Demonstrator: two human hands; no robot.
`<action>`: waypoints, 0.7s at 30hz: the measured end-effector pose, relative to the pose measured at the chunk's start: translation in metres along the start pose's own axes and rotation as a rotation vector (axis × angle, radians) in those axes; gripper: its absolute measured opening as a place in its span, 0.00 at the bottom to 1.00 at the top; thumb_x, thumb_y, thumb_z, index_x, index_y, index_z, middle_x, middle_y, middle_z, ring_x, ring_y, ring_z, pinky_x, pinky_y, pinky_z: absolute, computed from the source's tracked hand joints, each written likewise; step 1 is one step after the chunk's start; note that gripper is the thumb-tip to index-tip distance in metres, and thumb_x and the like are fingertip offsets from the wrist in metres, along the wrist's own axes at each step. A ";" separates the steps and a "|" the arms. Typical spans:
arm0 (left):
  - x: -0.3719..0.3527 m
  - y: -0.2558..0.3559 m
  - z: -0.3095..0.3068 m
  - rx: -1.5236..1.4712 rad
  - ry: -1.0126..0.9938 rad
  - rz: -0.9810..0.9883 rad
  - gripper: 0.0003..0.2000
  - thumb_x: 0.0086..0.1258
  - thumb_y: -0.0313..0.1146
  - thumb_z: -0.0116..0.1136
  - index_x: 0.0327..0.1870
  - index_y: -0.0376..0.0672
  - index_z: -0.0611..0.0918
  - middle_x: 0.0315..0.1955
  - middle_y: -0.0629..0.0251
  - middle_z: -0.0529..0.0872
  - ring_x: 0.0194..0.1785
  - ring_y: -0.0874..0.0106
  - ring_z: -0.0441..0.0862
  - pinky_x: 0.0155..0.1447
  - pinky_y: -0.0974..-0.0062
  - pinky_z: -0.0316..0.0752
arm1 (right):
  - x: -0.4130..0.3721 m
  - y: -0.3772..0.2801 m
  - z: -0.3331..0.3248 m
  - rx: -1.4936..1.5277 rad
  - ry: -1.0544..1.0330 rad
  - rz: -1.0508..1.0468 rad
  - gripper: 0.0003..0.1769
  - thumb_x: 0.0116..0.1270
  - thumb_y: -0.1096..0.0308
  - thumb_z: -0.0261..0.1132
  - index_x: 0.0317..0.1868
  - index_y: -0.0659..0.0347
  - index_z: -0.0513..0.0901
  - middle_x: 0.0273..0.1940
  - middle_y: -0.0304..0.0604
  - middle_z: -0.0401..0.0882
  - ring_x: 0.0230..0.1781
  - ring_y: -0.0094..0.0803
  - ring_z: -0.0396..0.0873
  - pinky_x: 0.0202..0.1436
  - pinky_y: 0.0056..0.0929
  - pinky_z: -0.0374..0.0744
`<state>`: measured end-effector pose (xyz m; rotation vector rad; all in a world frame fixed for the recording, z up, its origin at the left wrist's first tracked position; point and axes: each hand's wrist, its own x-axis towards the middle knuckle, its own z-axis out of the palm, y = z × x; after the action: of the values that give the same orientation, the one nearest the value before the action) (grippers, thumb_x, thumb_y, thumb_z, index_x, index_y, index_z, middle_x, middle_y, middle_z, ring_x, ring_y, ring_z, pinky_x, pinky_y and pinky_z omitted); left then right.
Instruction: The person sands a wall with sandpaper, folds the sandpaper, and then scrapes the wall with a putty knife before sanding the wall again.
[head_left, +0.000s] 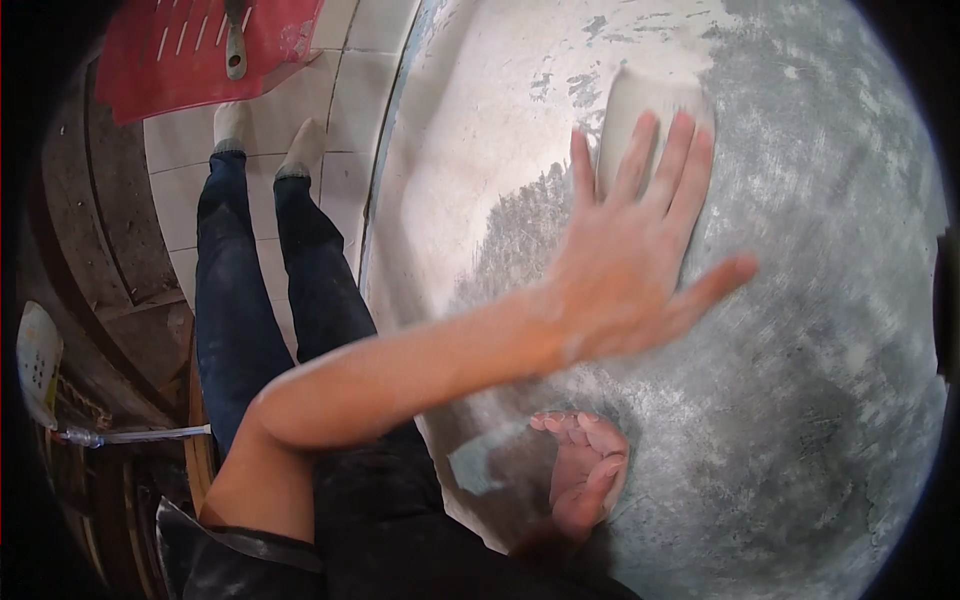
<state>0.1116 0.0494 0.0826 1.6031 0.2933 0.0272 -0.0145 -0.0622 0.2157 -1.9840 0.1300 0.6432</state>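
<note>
My left hand (640, 230) lies palm down with its fingers spread on a pale, flat, roughly rectangular piece (653, 97), whose exact kind I cannot make out. The fingertips rest on it, and my thumb stretches out to the right over the grey part of a large curved surface (790, 330). My forearm crosses the view from lower left. Lower down, close to my body, my right hand (585, 465) is curled with the palm side showing, and the fingers lie close together. No object shows in it. Its wrist is in shadow.
Patches of whitish coating (440, 170) cover the upper left of the surface. A red plastic stool or chair seat (210, 60) carries a scraper-like tool with a metal handle end (236, 55). My socked feet (300, 150) are on white floor tiles (350, 95). Wooden pieces (120, 220) lie at left.
</note>
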 end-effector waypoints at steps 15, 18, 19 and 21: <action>0.000 0.001 -0.002 0.088 -0.027 0.062 0.48 0.72 0.71 0.26 0.78 0.32 0.47 0.77 0.43 0.47 0.80 0.44 0.41 0.75 0.31 0.29 | 0.005 -0.007 -0.009 -0.162 -0.305 0.153 0.26 0.81 0.55 0.42 0.51 0.69 0.80 0.55 0.57 0.79 0.56 0.45 0.77 0.62 0.41 0.73; 0.003 -0.008 0.003 0.073 0.005 0.019 0.48 0.72 0.71 0.26 0.78 0.33 0.47 0.78 0.44 0.48 0.80 0.44 0.42 0.75 0.31 0.29 | 0.014 -0.022 0.003 -0.279 -0.403 0.259 0.26 0.81 0.55 0.43 0.51 0.68 0.82 0.56 0.57 0.79 0.57 0.46 0.77 0.63 0.40 0.72; -0.002 -0.013 0.003 0.082 0.001 -0.004 0.48 0.72 0.71 0.27 0.78 0.34 0.47 0.78 0.45 0.48 0.80 0.44 0.42 0.74 0.30 0.29 | 0.015 -0.022 0.003 -0.267 -0.375 0.252 0.27 0.81 0.54 0.43 0.52 0.68 0.81 0.56 0.56 0.79 0.58 0.47 0.77 0.64 0.41 0.71; -0.030 -0.013 0.006 0.149 -0.092 -0.024 0.50 0.69 0.74 0.27 0.79 0.36 0.46 0.78 0.48 0.48 0.80 0.45 0.41 0.74 0.31 0.28 | 0.013 -0.020 0.003 -0.236 -0.319 0.245 0.27 0.81 0.52 0.44 0.54 0.68 0.81 0.56 0.56 0.79 0.59 0.48 0.77 0.65 0.41 0.71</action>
<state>0.0815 0.0379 0.0747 1.7431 0.2482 -0.0884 0.0019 -0.0476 0.2238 -2.0768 0.1072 1.1709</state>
